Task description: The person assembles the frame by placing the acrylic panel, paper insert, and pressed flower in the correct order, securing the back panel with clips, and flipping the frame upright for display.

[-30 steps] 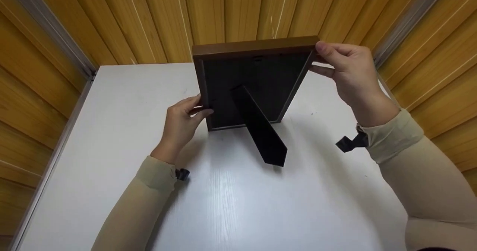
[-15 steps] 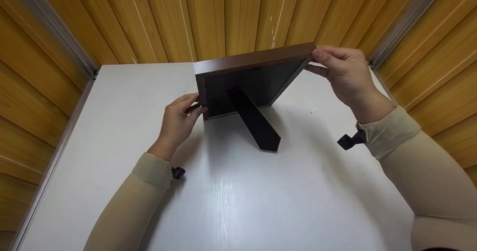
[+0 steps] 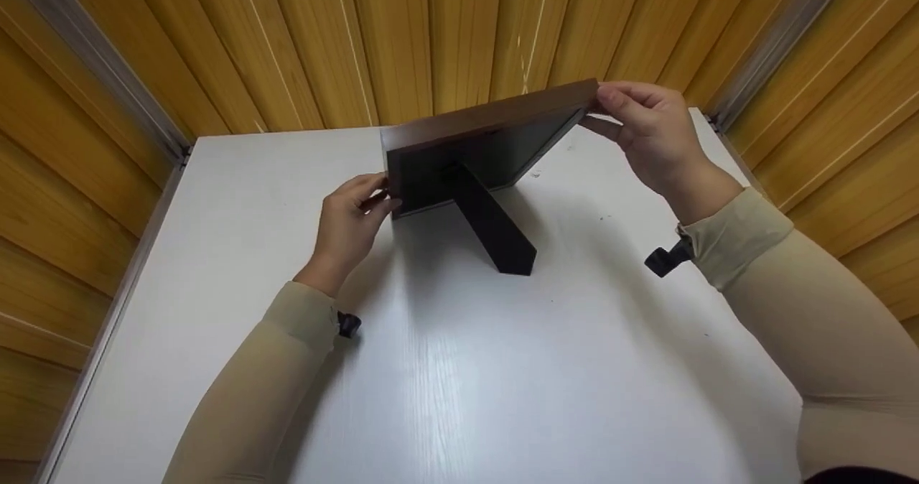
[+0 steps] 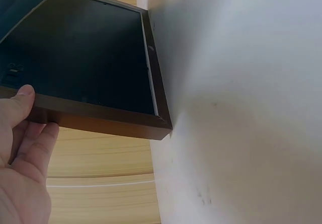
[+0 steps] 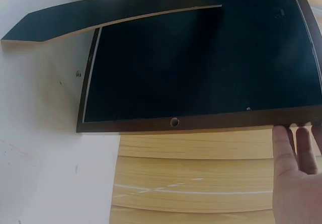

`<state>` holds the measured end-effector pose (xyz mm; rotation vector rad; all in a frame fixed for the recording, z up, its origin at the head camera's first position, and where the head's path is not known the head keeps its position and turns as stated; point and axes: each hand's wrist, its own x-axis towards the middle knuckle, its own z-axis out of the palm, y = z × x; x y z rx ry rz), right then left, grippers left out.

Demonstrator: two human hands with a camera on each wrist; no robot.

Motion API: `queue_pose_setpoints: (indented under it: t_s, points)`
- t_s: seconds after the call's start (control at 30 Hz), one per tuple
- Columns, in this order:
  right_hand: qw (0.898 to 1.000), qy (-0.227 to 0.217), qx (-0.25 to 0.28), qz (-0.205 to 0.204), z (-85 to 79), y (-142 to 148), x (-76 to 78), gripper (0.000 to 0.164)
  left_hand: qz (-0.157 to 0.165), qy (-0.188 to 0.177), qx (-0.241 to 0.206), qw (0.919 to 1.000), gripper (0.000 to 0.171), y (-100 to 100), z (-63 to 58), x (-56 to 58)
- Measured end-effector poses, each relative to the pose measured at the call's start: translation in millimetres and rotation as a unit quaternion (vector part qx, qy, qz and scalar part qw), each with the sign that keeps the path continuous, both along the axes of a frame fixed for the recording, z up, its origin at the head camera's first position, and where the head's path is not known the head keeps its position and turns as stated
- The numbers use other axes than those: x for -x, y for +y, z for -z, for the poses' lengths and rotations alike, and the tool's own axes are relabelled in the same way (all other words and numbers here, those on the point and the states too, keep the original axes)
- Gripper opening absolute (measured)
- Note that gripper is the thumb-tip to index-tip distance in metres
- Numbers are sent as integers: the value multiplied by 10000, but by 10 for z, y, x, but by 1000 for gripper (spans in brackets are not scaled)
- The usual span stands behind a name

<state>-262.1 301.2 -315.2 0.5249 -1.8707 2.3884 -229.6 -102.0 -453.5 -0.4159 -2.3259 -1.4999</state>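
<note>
A brown picture frame [image 3: 495,114] stands tilted on the white table, its black back toward me in the head view. From that back [image 5: 176,78] a black easel stand [image 3: 495,225] slants out to the tabletop. My left hand [image 3: 348,218] pinches the frame's left side; in the left wrist view its thumb [image 4: 25,93] lies on the back rim and the fingers are underneath. At the upper right corner, my right hand [image 3: 657,136] grips the edge between thumb and fingers. The frame's front is hidden from every view.
The white table [image 3: 574,369] reaches back to a wood-patterned panel wall [image 3: 459,31]. Similar panels rise at the left and right, with grey metal posts [image 3: 782,46] in the corners. A few small dark marks dot the tabletop.
The frame has shifted back and turned, so its back now looks narrower and more foreshortened. Its stand has moved away from me too. Both hands have kept their hold, the right drifting slightly left.
</note>
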Motion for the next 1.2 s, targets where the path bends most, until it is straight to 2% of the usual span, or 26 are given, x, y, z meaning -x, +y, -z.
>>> queue_pose_setpoints:
  t_s: [0.2,0.4,0.53,0.67,0.8,0.93,1.1,1.2]
  points:
    - [9993,-316,-154,153,11,-54,18,8,16,-60,-108,9999,40,-7,14,0]
    - [9982,-574,-123,147,80,-25,-2,12,72,-190,-6,9998,37,18,48,-66]
    - [9980,-542,-241,213,62,-32,-48,13,107,-181,-49,9998,36,4,36,-103]
    - [9980,-370,-216,464,15,-66,-92,9,102,-46,-66,9999,34,0,9,-117]
    - [9972,-340,-215,635,-9,-123,-98,6,47,34,39,10000,30,-6,-15,-144]
    - [9968,-424,-230,638,-10,-163,-55,7,16,76,203,9998,29,-18,-18,-198]
    - [9962,-551,-278,616,-18,-172,16,11,156,136,465,9987,31,-11,4,-277]
    - [9952,-686,-276,636,-33,-168,59,11,256,288,677,9970,33,-3,13,-331]
